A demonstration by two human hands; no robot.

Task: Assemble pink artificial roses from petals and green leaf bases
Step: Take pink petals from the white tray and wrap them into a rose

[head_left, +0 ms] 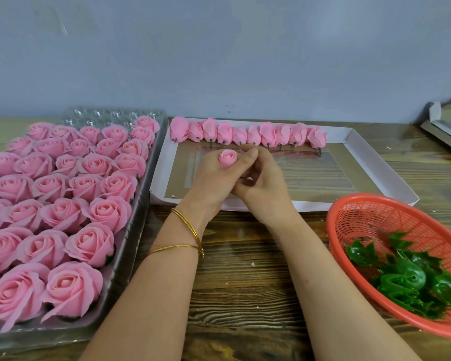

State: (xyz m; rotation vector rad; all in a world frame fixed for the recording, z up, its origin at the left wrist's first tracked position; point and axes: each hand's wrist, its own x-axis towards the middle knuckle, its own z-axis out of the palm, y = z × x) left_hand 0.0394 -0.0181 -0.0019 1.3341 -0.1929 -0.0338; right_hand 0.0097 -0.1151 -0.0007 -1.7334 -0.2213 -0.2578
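Note:
My left hand (214,178) grips a small pink rosebud (227,158), which pokes up between its curled fingers. My right hand (261,178) is pressed against the left, its thumb lying beside the bud and its fingers curled under it. What the right fingers hold is hidden. A row of unfinished pink buds (248,134) on short stems lies along the far edge of a white cardboard tray (385,170). Green leaf bases (406,280) fill an orange plastic basket (362,212) at the right.
A clear plastic tray (138,230) at the left holds several finished pink roses (63,204). The wooden table (245,282) runs under my forearms. A grey wall stands behind, and a cardboard box edge (443,126) shows at the far right.

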